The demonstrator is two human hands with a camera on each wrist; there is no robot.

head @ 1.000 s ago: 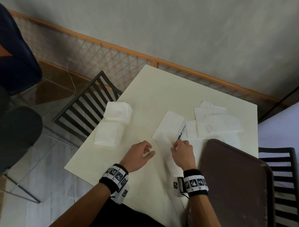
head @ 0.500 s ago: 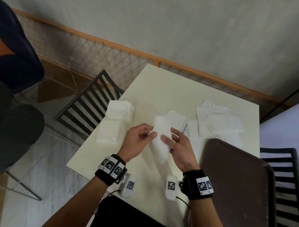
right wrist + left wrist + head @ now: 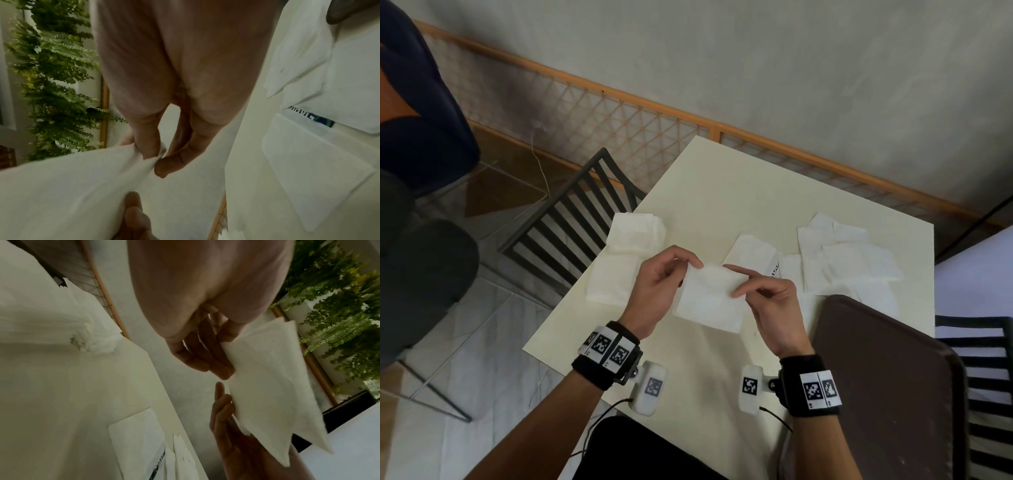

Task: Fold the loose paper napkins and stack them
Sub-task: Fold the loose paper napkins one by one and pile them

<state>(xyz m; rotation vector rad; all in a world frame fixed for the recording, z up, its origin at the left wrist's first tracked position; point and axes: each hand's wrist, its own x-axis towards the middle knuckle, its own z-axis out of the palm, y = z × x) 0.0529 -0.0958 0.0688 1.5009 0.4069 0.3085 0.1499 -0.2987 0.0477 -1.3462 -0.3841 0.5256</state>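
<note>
Two hands hold one napkin point(image 3: 710, 298) above the bench point(image 3: 722, 192): left hand point(image 3: 657, 291) and right hand point(image 3: 774, 305) each pinching an upper corner. Thin paper (already doubled) could tear or crease crooked if the grips pull unevenly.

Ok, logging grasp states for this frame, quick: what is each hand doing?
Left hand: fingers pinch the left edge of the white square paper napkin, held above the table.
Right hand: fingers pinch the same napkin's right edge.
</note>
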